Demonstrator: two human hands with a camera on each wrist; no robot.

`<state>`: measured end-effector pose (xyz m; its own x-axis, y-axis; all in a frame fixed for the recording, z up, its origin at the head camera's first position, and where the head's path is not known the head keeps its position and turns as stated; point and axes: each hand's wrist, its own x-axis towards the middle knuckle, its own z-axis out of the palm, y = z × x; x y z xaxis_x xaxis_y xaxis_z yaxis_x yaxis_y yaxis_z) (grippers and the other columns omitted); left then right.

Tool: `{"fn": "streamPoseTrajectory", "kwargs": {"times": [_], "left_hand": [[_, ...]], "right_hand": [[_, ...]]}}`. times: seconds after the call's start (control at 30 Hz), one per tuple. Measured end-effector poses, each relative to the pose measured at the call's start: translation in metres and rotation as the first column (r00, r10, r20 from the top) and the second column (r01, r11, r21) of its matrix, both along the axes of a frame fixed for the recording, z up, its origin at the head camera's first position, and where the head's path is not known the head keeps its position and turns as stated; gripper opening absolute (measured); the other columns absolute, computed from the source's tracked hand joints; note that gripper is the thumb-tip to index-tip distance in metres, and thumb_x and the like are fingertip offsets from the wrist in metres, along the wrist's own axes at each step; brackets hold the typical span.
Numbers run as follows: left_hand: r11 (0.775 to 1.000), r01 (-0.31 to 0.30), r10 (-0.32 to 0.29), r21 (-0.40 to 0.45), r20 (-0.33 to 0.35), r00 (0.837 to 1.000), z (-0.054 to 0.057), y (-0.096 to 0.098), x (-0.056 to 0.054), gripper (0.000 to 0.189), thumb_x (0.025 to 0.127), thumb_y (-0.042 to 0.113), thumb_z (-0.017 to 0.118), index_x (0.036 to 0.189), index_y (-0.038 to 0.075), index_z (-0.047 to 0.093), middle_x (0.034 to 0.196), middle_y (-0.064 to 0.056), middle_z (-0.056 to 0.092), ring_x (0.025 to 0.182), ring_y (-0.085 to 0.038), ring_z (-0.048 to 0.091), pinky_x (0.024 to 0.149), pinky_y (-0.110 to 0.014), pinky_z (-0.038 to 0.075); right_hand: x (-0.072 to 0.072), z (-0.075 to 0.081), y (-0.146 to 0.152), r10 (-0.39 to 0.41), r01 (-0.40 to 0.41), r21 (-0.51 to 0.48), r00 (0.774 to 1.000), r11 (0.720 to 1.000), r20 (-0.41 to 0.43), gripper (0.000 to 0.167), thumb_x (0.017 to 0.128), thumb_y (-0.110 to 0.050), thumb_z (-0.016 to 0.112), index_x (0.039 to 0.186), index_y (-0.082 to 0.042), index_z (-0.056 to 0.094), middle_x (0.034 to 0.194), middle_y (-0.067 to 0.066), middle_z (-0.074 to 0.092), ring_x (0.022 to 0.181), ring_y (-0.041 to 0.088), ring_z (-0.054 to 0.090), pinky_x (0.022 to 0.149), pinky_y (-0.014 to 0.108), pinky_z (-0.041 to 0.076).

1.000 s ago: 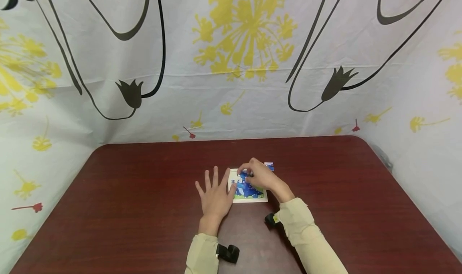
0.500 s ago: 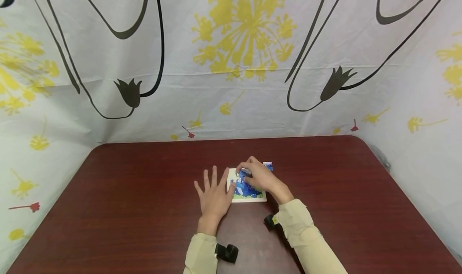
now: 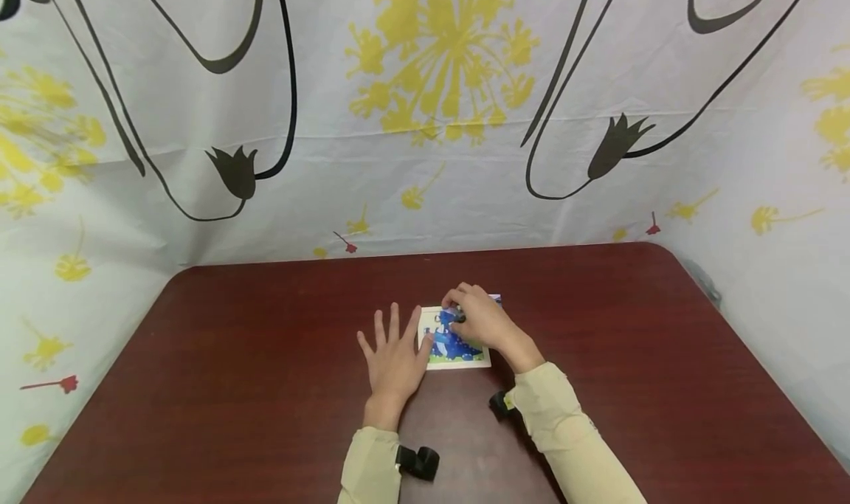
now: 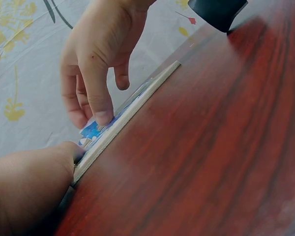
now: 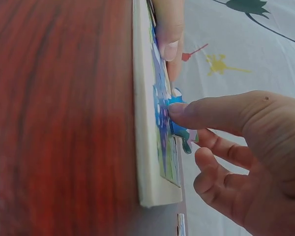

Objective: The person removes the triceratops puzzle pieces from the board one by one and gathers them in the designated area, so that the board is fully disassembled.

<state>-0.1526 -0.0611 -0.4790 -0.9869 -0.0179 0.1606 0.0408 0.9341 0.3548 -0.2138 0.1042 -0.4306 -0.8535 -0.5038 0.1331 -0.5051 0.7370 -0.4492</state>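
A small jigsaw puzzle with a pale frame (image 3: pixel 458 366) and a blue dinosaur picture lies on the table. My left hand (image 3: pixel 396 364) is spread flat at its left side, thumb resting on the frame's edge. At the puzzle's upper part my right hand (image 3: pixel 488 323) pinches a blue puzzle piece (image 5: pixel 179 125) between thumb and fingers. In the right wrist view that piece sticks up at a tilt from the picture's surface. From the head view the right hand covers the puzzle's upper right corner.
Behind the right hand, a loose puzzle piece (image 3: pixel 496 297) shows just past the puzzle's far right corner. The dark red wooden table (image 3: pixel 232 356) reaches back to a white patterned cloth (image 3: pixel 465 209) hanging behind it. Black straps (image 3: pixel 418 463) sit on both wrists.
The right hand has shifted slightly to the right and away, now covering more of the loose piece at the far corner. The left hand stays where it was on the puzzle's edge.
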Motion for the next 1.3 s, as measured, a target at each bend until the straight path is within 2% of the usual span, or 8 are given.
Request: {"fn": "streamPoseTrajectory", "kwargs": {"times": [0.2,0.4,0.7,0.87,1.13,1.3], "left_hand": [[1.000,0.001,-0.001,-0.011,0.009,1.000,0.002,0.001,-0.002,0.059,0.093,0.053,0.041,0.146,0.028,0.033,0.153,-0.010,0.019,0.139,-0.037,0.007,0.102,-0.066,0.000],[1.000,-0.003,0.003,-0.011,0.015,1.000,0.002,0.001,0.000,0.060,0.093,0.054,0.041,0.146,0.028,0.033,0.153,-0.010,0.019,0.139,-0.037,0.006,0.102,-0.065,0.000],[1.000,-0.006,0.006,-0.012,0.005,1.000,0.000,0.000,0.000,0.059,0.093,0.054,0.041,0.145,0.027,0.035,0.152,-0.011,0.021,0.139,-0.037,0.008,0.102,-0.066,0.001],[1.000,-0.001,0.001,-0.001,0.006,1.000,0.000,0.000,0.002,0.059,0.093,0.053,0.041,0.145,0.027,0.035,0.152,-0.011,0.021,0.139,-0.037,0.008,0.102,-0.066,0.001],[1.000,-0.004,0.004,0.005,-0.009,1.000,0.000,0.001,0.002,0.060,0.092,0.054,0.041,0.145,0.027,0.035,0.152,-0.011,0.021,0.139,-0.037,0.008,0.102,-0.065,0.000],[1.000,-0.001,0.002,0.007,-0.023,1.000,0.001,0.001,0.001,0.059,0.092,0.053,0.042,0.145,0.027,0.036,0.152,-0.011,0.022,0.139,-0.038,0.009,0.102,-0.066,0.001]], "right_hand": [[-0.003,0.002,0.005,0.051,-0.051,0.006,0.999,0.999,0.010,0.030,0.078,-0.006,0.072,0.106,-0.014,0.065,0.100,0.004,0.057,0.091,0.021,0.054,0.076,0.039,0.048],[-0.004,0.000,0.007,0.052,-0.052,-0.022,0.999,0.998,0.015,0.030,0.076,-0.003,0.074,0.103,-0.012,0.066,0.095,0.002,0.058,0.086,0.019,0.057,0.073,0.036,0.050],[-0.003,-0.001,0.006,0.005,-0.005,0.002,1.000,1.000,-0.001,0.027,0.076,-0.009,0.076,0.102,-0.013,0.067,0.092,-0.001,0.060,0.082,0.014,0.059,0.070,0.033,0.050],[-0.003,0.002,0.010,-0.025,0.025,-0.025,1.000,0.999,-0.002,0.027,0.076,-0.013,0.076,0.101,-0.010,0.067,0.091,0.000,0.062,0.079,0.014,0.059,0.068,0.033,0.050],[-0.010,0.011,0.034,-0.050,0.051,-0.129,0.999,0.990,0.012,0.028,0.074,-0.015,0.078,0.100,-0.008,0.068,0.086,0.001,0.061,0.077,0.018,0.057,0.066,0.032,0.048],[-0.016,0.012,0.056,-0.093,0.095,-0.155,0.995,0.983,0.017,0.027,0.075,-0.014,0.076,0.100,-0.008,0.067,0.087,0.002,0.059,0.076,0.018,0.054,0.066,0.033,0.047]]}}
